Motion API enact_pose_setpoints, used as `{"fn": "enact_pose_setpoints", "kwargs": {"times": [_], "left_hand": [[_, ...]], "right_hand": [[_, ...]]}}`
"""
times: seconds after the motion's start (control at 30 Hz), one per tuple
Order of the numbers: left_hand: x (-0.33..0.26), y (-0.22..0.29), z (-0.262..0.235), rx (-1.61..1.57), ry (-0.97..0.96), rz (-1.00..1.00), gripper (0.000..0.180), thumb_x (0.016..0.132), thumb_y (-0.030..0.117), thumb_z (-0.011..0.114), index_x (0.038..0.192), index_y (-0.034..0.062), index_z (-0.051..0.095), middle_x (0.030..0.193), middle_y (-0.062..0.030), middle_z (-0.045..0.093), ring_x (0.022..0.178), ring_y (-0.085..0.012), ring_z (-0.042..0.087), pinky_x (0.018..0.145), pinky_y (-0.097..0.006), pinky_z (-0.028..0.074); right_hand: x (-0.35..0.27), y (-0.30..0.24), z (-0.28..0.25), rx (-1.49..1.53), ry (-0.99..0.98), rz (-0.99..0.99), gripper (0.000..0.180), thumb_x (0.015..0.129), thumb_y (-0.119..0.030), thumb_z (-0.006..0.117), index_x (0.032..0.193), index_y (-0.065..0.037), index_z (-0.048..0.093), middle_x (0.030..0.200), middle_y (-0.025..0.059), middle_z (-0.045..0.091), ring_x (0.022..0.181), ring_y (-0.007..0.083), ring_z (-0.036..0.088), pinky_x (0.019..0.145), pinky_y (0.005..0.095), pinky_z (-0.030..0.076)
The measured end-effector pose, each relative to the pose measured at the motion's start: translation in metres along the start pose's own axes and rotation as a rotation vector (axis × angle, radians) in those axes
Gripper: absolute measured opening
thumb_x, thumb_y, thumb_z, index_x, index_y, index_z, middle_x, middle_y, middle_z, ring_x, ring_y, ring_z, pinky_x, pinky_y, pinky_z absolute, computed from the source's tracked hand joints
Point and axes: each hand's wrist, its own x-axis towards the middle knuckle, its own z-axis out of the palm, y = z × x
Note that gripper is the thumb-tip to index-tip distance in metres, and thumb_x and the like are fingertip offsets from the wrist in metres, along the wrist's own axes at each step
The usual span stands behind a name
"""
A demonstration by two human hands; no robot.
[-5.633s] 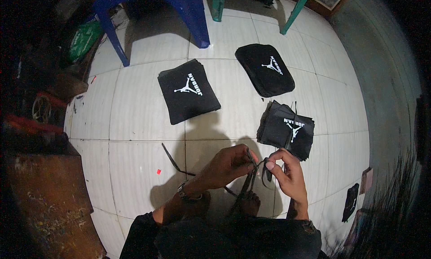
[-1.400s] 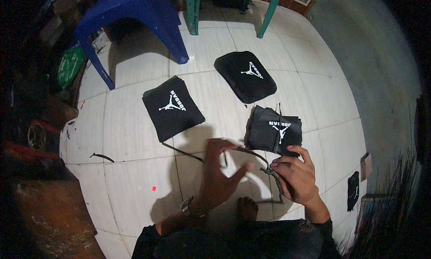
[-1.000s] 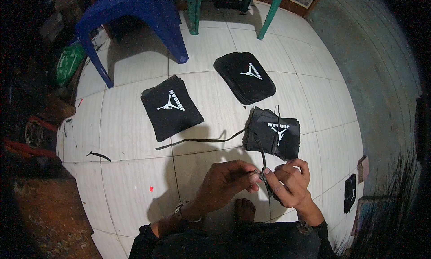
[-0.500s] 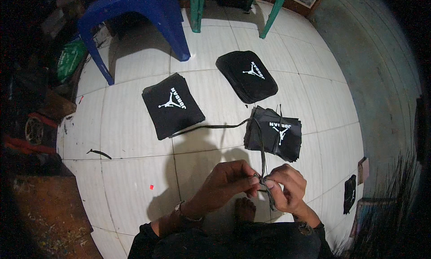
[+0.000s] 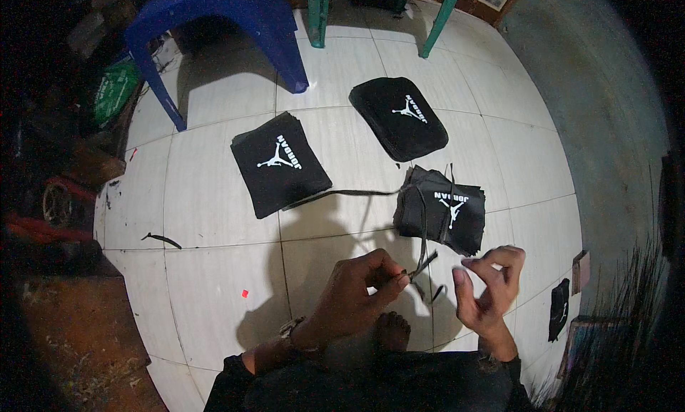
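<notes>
My left hand point(image 5: 357, 291) pinches a thin black cord point(image 5: 423, 223) between thumb and fingertips; its loose ends stick out past the fingers. From the pinch the cord runs up to a stack of black fabric pieces point(image 5: 412, 216) with a white print, then left to another printed black stack point(image 5: 277, 175). A strip also lies across the front of the right-hand stack. My right hand point(image 5: 492, 287) is apart from the cord, empty, with thumb and fingers spread and curved. Farther off lies a rounded black printed stack point(image 5: 389, 130).
A blue plastic chair point(image 5: 221, 12) and green chair legs point(image 5: 319, 16) stand at the back. A folded black piece point(image 5: 559, 308) lies by the right wall. A dark scrap point(image 5: 163, 239) and a red bit point(image 5: 245, 293) are on the tiles. Clutter lines the left.
My right hand has let go of the cord and moved right, its fingers opening. My left hand keeps its pinch, and the cord's loose ends now show.
</notes>
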Motion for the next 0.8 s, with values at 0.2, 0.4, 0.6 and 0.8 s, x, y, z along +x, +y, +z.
{"fn": "enact_pose_setpoints", "kwargs": {"times": [0.2, 0.4, 0.6, 0.8], "left_hand": [[0.006, -0.010, 0.013, -0.067, 0.091, 0.147, 0.015, 0.093, 0.014, 0.076, 0.099, 0.0009, 0.069, 0.094, -0.0101, 0.074, 0.089, -0.0169, 0.072, 0.078, -0.033, 0.058], [0.009, -0.028, 0.023, 0.286, 0.278, 0.530, 0.012, 0.095, 0.007, 0.072, 0.100, -0.0023, 0.067, 0.101, -0.0144, 0.075, 0.093, -0.0177, 0.074, 0.081, -0.033, 0.061], [0.012, -0.026, 0.024, -0.496, 0.097, 0.240, 0.011, 0.094, 0.006, 0.073, 0.099, -0.0009, 0.067, 0.100, -0.0134, 0.074, 0.092, -0.0198, 0.075, 0.082, -0.032, 0.060], [0.014, -0.008, -0.001, 0.246, 0.060, 0.260, 0.016, 0.094, 0.007, 0.074, 0.106, -0.0026, 0.067, 0.101, -0.0117, 0.074, 0.093, -0.0181, 0.075, 0.081, -0.034, 0.061]], "right_hand": [[0.006, -0.016, 0.010, 0.502, -0.415, 0.329, 0.010, 0.088, -0.005, 0.072, 0.096, 0.000, 0.069, 0.082, 0.0151, 0.068, 0.069, 0.0280, 0.068, 0.063, 0.0387, 0.054], [-0.010, -0.022, 0.038, 0.557, -0.312, 0.572, 0.010, 0.085, -0.003, 0.072, 0.089, 0.001, 0.064, 0.083, 0.0151, 0.069, 0.071, 0.0221, 0.069, 0.064, 0.0348, 0.054], [-0.014, -0.008, 0.040, 0.954, -0.356, 0.978, 0.009, 0.084, -0.003, 0.071, 0.089, 0.000, 0.064, 0.082, 0.0139, 0.068, 0.070, 0.0195, 0.066, 0.063, 0.0339, 0.051], [-0.006, -0.010, 0.030, 0.284, -0.380, 0.149, 0.014, 0.076, -0.003, 0.072, 0.086, -0.005, 0.062, 0.080, 0.0123, 0.061, 0.072, 0.0320, 0.064, 0.059, 0.0416, 0.050]]}}
